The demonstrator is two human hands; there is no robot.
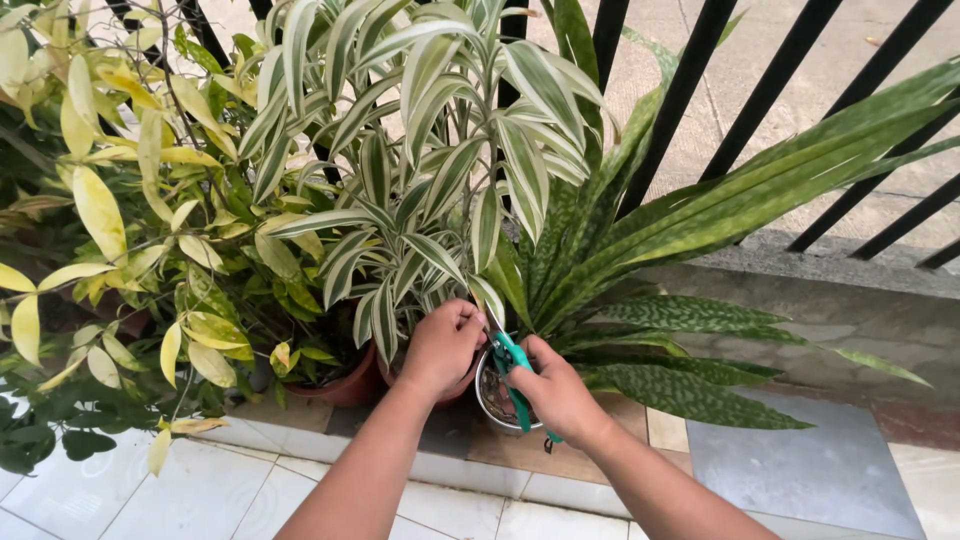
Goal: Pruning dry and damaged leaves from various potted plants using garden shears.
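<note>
My left hand (pixel 441 345) is closed around the lower stem of a plant with green and white striped leaves (pixel 420 190), just above its pot. My right hand (pixel 553 390) grips a pair of green-handled pruning shears (pixel 508 362), blades pointing up toward the base of the same plant, right beside my left hand. The cutting tips are partly hidden between my hands and the leaves.
A terracotta pot (pixel 345 385) and a grey pot (pixel 490 400) stand on a tiled ledge. A yellow-green leafy shrub (pixel 120 220) fills the left. A long, spotted dark green plant (pixel 700 230) spreads right. Black railing bars (pixel 690 80) stand behind; white floor tiles (pixel 200 490) lie below.
</note>
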